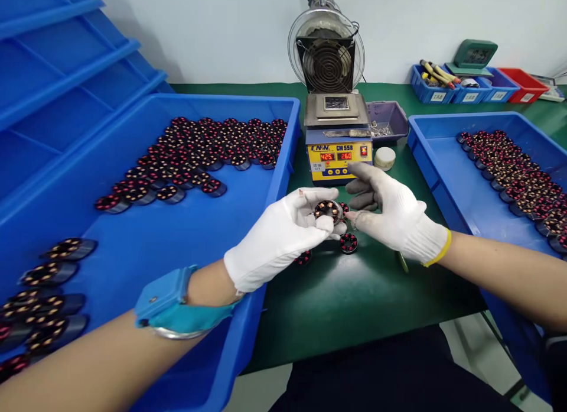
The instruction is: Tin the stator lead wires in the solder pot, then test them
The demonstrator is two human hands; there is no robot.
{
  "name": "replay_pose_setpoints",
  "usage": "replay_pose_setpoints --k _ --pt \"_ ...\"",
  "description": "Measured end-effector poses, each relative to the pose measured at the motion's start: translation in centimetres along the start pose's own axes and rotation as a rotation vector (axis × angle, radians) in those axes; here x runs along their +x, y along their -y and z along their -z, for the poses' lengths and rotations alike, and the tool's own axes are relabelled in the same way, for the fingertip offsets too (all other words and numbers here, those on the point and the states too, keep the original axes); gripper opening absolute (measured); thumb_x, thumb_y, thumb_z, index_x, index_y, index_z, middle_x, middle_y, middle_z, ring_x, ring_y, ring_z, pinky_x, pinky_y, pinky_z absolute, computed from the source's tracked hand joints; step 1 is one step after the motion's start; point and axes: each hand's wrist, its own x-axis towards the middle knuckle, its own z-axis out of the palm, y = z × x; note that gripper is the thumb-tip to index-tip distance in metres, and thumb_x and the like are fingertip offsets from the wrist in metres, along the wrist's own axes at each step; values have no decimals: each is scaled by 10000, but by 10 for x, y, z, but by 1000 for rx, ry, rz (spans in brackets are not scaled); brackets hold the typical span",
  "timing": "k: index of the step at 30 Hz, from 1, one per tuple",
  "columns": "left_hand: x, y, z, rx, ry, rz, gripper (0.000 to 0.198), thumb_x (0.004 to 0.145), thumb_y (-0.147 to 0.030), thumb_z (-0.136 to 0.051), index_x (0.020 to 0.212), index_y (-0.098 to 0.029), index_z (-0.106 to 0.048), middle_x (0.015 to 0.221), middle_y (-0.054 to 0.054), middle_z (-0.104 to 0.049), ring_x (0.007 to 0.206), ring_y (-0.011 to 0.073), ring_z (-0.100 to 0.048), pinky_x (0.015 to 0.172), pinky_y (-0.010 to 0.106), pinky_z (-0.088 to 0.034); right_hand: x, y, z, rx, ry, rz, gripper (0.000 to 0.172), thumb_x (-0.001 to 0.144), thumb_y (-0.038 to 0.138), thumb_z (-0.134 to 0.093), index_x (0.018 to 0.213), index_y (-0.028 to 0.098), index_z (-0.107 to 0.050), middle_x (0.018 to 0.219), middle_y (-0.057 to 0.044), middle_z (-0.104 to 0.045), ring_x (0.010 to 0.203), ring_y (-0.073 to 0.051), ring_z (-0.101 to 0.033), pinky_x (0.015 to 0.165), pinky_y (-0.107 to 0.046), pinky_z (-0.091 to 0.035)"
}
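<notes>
My left hand (292, 229), in a white glove, grips a round motor stator (326, 211) with copper-coloured coils, its open face turned toward me. My right hand (385, 208), gloved with grey-dirtied fingers, is just right of it. Its fingers are apart, and the thumb tip comes close to the stator's edge; I cannot tell whether it touches. Below my hands a stator with red coils (348, 243) lies on the green table (354, 305). Another stator (303, 258) is partly covered by my left hand. Behind my hands stands a yellow-and-blue solder pot (339, 158) with lit red digits.
The left blue tray (239, 223) and right blue tray (443, 164) hold many stators. A fan (326, 66) stands behind the pot. A purple bin (390, 113) and a round white container (384, 158) sit right of it. Small bins (436, 93) and a clock (476, 54) are farther back.
</notes>
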Motion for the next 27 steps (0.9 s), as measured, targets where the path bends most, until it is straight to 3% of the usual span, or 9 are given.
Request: replay_pose_setpoints --k 4,6,11,14,17,20,23,27 --pt "-2 5 -3 167 -146 -181 479 695 -281 -758 1127 -141 -607 1121 94 -672 979 228 -677 855 350 -590 1 4 -4 238 302 -162 736 699 56 -605 1404 189 -439 1014 -55 -666 830 -160 -650 642 -245 -575" --pt "-2 7 -4 235 -188 -224 477 717 -292 -735 1151 -141 -608 1134 93 -674 1014 236 -665 858 343 -586 -2 9 -5 287 357 -161 758 690 39 -605 1412 198 -437 957 -30 -665 796 -142 -638 624 -222 -557" --pt "-2 10 -5 344 -283 -243 488 745 -325 -703 1189 -153 -598 1153 87 -673 967 231 -678 826 342 -591 -5 18 6 281 168 -232 713 707 94 -664 1387 144 -454 987 -54 -658 788 -140 -639 639 -235 -567" --pt "-2 11 -5 362 -268 -264 472 760 -333 -688 1188 -158 -592 1151 85 -676 928 222 -690 795 332 -599 -1 16 10 227 66 -241 695 714 144 -713 1368 151 -475 1005 -56 -661 765 -134 -642 635 -237 -568" --pt "-2 15 -3 434 -206 -349 462 756 -310 -685 1183 -160 -590 1158 87 -674 1016 238 -676 878 354 -587 4 9 3 260 124 -235 634 720 157 -727 1319 153 -521 1098 -72 -668 871 -161 -662 740 -274 -584" --pt "-1 18 -1 588 -184 -442 465 739 -272 -682 1184 -166 -600 1219 87 -652 1123 251 -637 1011 386 -527 6 5 -8 286 209 -179 382 756 124 -662 1136 143 -629 1061 -61 -698 933 -177 -669 833 -299 -571" --pt "-1 20 0 644 -170 -473 489 759 -259 -650 1237 -174 -593 1290 70 -629 1176 236 -611 1050 365 -500 4 5 -12 193 159 -95 231 788 137 -633 1018 148 -652 1009 -42 -712 927 -174 -674 833 -292 -564" --pt "-4 16 -2 733 -184 -450 502 784 -270 -615 1276 -173 -599 1261 42 -663 1147 204 -631 1031 311 -499 -3 9 -6 -79 69 4 272 799 160 -649 1071 168 -659 1024 -30 -713 927 -173 -674 830 -291 -560"
